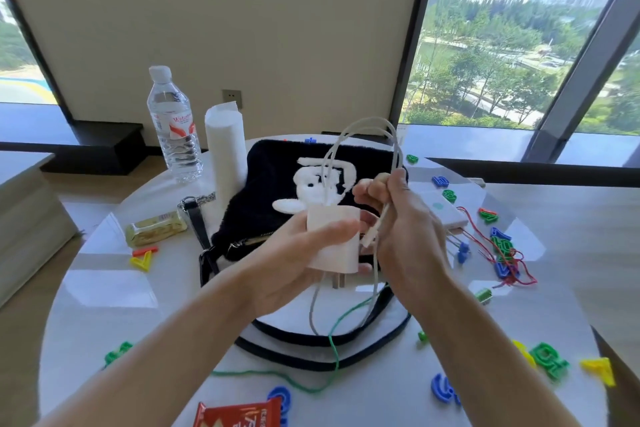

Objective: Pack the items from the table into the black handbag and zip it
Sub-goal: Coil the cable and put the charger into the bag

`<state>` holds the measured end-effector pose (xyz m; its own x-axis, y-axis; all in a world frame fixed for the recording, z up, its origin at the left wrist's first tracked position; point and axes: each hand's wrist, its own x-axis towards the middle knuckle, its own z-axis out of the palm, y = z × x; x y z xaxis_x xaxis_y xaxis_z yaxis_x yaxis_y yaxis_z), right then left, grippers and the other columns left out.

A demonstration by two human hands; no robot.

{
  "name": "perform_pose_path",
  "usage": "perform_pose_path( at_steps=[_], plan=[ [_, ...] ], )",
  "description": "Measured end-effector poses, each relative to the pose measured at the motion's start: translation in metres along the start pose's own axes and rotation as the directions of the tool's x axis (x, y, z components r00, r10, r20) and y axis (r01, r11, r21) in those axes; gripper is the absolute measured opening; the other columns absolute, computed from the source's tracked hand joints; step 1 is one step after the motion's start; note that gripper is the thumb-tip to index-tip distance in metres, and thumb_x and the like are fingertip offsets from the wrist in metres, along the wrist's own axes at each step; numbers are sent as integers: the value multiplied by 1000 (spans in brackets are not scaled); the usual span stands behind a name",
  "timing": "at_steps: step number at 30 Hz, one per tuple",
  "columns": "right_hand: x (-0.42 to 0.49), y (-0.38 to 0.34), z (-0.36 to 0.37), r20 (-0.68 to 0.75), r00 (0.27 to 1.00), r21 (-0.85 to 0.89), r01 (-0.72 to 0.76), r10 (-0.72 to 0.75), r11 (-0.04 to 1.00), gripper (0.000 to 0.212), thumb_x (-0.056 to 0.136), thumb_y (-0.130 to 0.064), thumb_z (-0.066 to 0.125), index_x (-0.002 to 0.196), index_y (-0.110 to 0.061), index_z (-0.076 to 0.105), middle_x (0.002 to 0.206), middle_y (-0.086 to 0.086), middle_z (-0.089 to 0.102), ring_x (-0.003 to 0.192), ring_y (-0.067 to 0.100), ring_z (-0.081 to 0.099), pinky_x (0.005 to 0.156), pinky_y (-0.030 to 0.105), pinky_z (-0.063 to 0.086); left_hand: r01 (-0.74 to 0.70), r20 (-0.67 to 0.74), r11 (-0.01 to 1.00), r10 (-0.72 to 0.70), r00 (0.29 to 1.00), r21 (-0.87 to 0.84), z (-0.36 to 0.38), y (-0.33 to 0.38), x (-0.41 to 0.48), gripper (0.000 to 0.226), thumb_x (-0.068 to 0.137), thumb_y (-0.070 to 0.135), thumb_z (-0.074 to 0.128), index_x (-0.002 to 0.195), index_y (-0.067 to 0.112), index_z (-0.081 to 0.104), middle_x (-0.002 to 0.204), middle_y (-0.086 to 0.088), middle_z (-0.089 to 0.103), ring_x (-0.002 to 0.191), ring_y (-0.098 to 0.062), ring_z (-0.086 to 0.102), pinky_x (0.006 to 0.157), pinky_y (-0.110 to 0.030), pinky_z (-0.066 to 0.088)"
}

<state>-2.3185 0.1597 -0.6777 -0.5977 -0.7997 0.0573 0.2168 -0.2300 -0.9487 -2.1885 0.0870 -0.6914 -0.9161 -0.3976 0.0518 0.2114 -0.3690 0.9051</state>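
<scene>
red snack pack (pixel 239 413) sits at the near edge of the table (pixel 114 291), w/ a blue plastic piece just right of it and a green string (pixel 332 350) trailing across the near middle. above that, both forearms reach in over the table.

left hand (pixel 294 253) is wrapped round a white charger block (pixel 334 239), fingers curled over its front, prongs pointing down toward the camera. right hand (pixel 405 218) pinches the white cable (pixel 363 135) near its plug end, thumb and fingertips pressed together on it; the cable stands up in loops above the hands and a loose length hangs below. looks like the cable is being gathered into a bundle against the block so it goes in as one lump, not a tangle. that's a guess.

black handbag (pixel 277 198), fluffy w/ a white figure on it, lies right behind and under the hands, mid table; its zip edge faces near-left, can't tell if it's open. strap (pixel 311 347) curls round on the near side, chain end to the left.

around: water bottle (pixel 173 128) and a white paper roll (pixel 225 156) far left, a yellow wrapped snack (pixel 156 227) left, a white power bank (pixel 443 211) right of the bag behind the right hand, red string (pixel 502 253) beside it, coloured plastic letters and numbers scattered on both sides. the dangling cable tail and green string could snag on the strap on the way in.
</scene>
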Motion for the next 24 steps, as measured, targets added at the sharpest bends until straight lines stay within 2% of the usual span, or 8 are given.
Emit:
perform_pose_path(
  at_steps=[3, 7, 9, 13, 16, 19, 21, 24],
  plan=[
    [-2, 5, -1, 89, 994, -270, 91, -69, 959, 45, 103, -50, 39, 78, -27, 69, 92, -3, 67, 74, 17, 67, 57, 34, 57, -11, 67, 996, 5, 998, 92, 5, -2, 2, 38, 93, 18, 67, 124, -3, 60, 113, -23, 68, 104, -34, 68, 81, -39, 58],
    [3, 3, -6, 250, 951, -477, 284, -181, 832, 37, 106, -44, 35, 80, -28, 57, 75, -10, 57, 70, 15, 58, 62, 36, 50, -51, 19, 955, 48, 999, 292, 5, 3, 2, 42, 89, 15, 70, 116, -13, 55, 90, -14, 68, 81, -21, 68, 67, -23, 54],
    [3, 1, -10, 275, 954, -408, 230, -121, 883, 35, 106, -44, 37, 92, -25, 62, 73, -14, 66, 61, 4, 63, 51, 26, 52, -81, -3, 948, 86, 996, 309, 6, 5, 3, 41, 87, 18, 71, 112, -10, 55, 86, -11, 66, 78, -18, 65, 66, -23, 52],
    [1, 4, -12, 467, 878, -171, -28, 106, 985, 57, 81, -77, 55, 126, -41, 62, 121, 1, 71, 108, 16, 69, 88, 37, 57, -138, -129, 943, 184, 974, 304, 12, 5, 9, 37, 93, 30, 64, 114, 0, 62, 90, -13, 69, 83, -24, 67, 69, -31, 55],
    [2, 2, -9, 523, 846, -84, -64, 99, 994, 51, 93, -48, 62, 141, -38, 49, 135, 9, 62, 124, 26, 62, 103, 59, 48, -161, -248, 958, 220, 943, 239, 14, 8, 12, 42, 93, 44, 58, 118, 11, 66, 103, -14, 71, 94, -24, 70, 74, -34, 56],
    [3, -4, -11, 589, 803, -3, -109, 90, 994, 47, 98, -24, 59, 144, -29, 49, 137, 15, 60, 124, 31, 62, 100, 61, 50, -123, -316, 941, 226, 922, 315, 16, 5, 12, 46, 89, 56, 48, 118, 24, 64, 117, -14, 66, 105, -23, 67, 81, -35, 58],
    [3, -6, -15, 629, 773, 16, -117, 81, 993, 49, 98, -17, 57, 146, -22, 47, 137, 20, 58, 122, 33, 62, 96, 57, 53, -37, -345, 783, 316, 884, 621, 14, 4, 13, 45, 91, 63, 29, 114, 38, 59, 123, -1, 54, 120, -22, 53, 100, -43, 48],
    [6, -4, -19, 623, 778, 7, -113, 84, 994, 49, 95, -14, 61, 143, -18, 51, 131, 20, 62, 116, 32, 65, 93, 58, 54, 20, -145, 273, 448, 882, 962, 4, 4, 13, 54, 99, 51, 5, 121, 35, 52, 130, 14, 34, 131, -6, 24, 115, -43, 19]
  ],
)
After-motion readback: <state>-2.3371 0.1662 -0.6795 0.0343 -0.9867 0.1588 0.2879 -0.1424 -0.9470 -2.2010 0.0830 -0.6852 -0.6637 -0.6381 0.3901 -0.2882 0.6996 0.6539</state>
